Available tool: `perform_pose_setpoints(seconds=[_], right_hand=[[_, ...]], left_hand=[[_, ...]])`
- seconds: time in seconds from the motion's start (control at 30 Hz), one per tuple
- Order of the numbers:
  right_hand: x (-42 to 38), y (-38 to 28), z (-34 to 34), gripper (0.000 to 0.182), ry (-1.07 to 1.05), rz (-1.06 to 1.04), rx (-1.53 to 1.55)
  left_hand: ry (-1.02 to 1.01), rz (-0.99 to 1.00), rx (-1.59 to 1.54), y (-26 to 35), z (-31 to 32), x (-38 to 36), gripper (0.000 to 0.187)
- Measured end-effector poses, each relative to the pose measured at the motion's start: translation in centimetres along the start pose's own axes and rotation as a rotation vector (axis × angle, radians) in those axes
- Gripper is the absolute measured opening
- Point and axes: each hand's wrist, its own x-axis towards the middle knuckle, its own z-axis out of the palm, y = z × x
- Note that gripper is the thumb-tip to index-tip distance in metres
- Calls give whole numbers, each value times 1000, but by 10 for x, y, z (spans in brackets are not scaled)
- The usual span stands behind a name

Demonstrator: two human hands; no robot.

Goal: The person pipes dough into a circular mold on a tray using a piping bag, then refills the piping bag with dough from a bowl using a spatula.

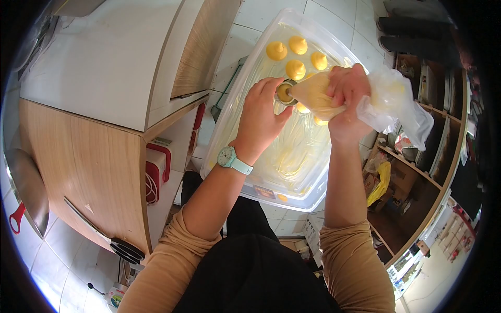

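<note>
My left hand point(264, 112), with a mint-green watch point(234, 160) on its wrist, holds a small round metal mould point(285, 92) by its rim. Yellow filling shows inside the mould. My right hand point(350, 99) is wrapped round a clear piping bag point(314, 98) full of pale yellow mix, and the bag's tip points into the mould. Loose plastic of the bag hangs out to the right of the hand. Beneath both hands is a large translucent plastic tub point(313, 200). Several yellow peaked mounds point(296, 69) lie on its film-like, smeared bottom, some partly hidden by the bag.
On the left stands a wood-and-white cabinet point(83, 161) with black-handled scissors point(127, 250) on it. Red-handled scissors point(17, 218) lie at the far left. A wooden shelf unit point(407, 208) with a yellow bag point(380, 183) stands on the right.
</note>
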Motion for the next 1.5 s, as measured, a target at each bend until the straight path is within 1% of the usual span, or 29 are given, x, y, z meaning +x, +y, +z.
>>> perform_pose_setpoints(seconds=[0.1, 0.13, 0.23, 0.33, 0.43, 0.57, 0.67, 0.87, 1.17, 1.37, 1.5], right_hand=[[1, -2, -8, 40, 185, 100, 318], [1, -6, -12, 40, 315, 183, 324], [8, -21, -32, 39, 505, 262, 644], [12, -33, -50, 39, 563, 261, 791], [15, -39, -60, 39, 565, 231, 782], [16, -40, -65, 39, 579, 242, 773], [17, -41, -58, 39, 675, 259, 706], [15, -36, -63, 40, 612, 276, 741], [18, -32, -62, 41, 586, 283, 731], [26, -35, -46, 41, 488, 245, 680], [31, -37, -24, 40, 353, 188, 580]], left_hand=[[12, 10, -7, 4, -2, 0, 53], [17, 14, -13, 8, -4, 0, 53], [36, 16, 14, 20, -13, 1, 55], [107, 57, 125, 37, -32, 5, 53], [79, 53, 539, 54, -54, 15, 50], [-1, -7, 656, 45, -59, 25, 45], [-38, -12, 710, 40, -59, 30, 44], [-69, -23, 742, 34, -56, 35, 44], [-97, -27, 748, 29, -51, 36, 43], [-67, -1, 734, 23, -49, 35, 44], [-61, 0, 727, 20, -49, 35, 44]])
